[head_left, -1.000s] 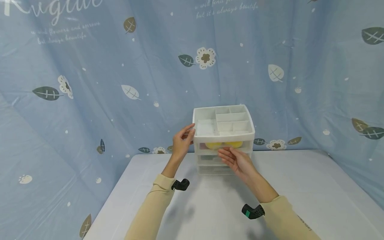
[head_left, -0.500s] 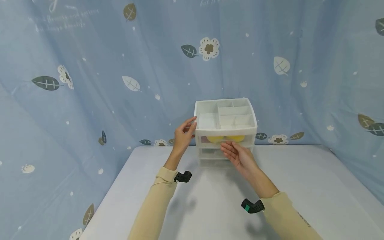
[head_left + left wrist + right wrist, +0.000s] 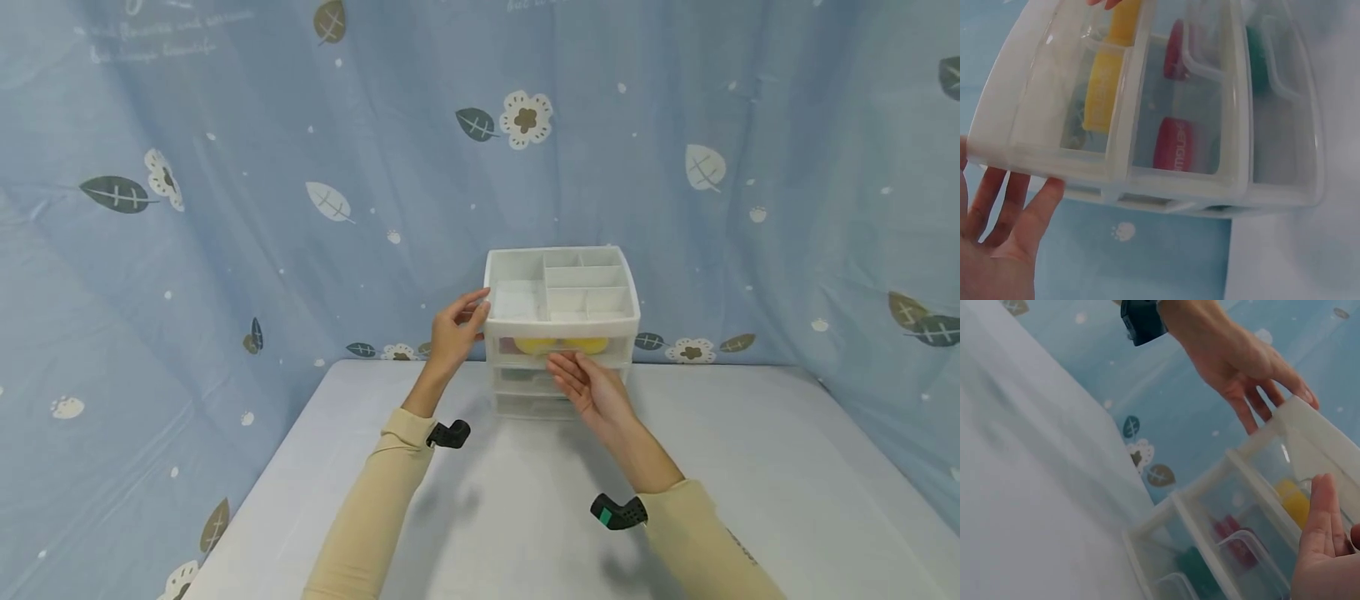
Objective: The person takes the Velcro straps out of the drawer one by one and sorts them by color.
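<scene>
A white plastic drawer organizer (image 3: 562,330) stands at the back of the table, with a divided tray on top and three clear drawers in front. My left hand (image 3: 452,340) rests its fingertips and thumb against the organizer's left side near the top. My right hand (image 3: 600,396) is in front of the top drawer, fingers nearly straight at its handle; whether they hook behind it is unclear. Yellow objects (image 3: 1101,90) lie in the top drawer, red objects (image 3: 1174,144) in the middle one. A green object (image 3: 1199,573) shows in the bottom drawer.
A white cloth covers the table (image 3: 517,517). Behind it hangs a blue curtain (image 3: 405,150) with leaf and flower prints, close to the organizer's back. Black wrist cameras sit on both wrists, the right one (image 3: 618,512) lower in the head view.
The head view has shifted, so the organizer sits higher in the picture than one second ago. Both hands stay at the same places on it, and the drawers look unmoved.
</scene>
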A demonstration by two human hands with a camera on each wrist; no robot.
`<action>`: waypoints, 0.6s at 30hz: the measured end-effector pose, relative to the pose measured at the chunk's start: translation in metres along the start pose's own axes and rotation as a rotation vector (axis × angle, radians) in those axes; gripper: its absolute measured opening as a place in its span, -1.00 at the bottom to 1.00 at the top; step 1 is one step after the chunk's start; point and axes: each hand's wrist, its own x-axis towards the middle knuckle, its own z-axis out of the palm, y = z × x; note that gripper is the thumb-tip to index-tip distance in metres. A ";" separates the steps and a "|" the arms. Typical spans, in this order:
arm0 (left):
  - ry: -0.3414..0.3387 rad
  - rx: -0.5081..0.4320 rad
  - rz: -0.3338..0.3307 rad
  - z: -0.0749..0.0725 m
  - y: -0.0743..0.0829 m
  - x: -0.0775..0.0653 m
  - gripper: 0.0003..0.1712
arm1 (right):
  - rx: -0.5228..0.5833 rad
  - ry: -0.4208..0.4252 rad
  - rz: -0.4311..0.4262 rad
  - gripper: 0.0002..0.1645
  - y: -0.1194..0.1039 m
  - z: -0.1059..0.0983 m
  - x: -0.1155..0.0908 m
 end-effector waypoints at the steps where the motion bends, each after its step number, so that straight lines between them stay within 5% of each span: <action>1: 0.000 0.001 0.002 -0.001 0.000 0.000 -0.56 | 0.007 0.003 0.000 -0.46 0.000 0.001 0.000; 18: -0.017 -0.023 0.014 -0.004 0.001 0.002 -0.60 | -0.004 0.029 -0.021 -0.44 0.005 0.003 0.001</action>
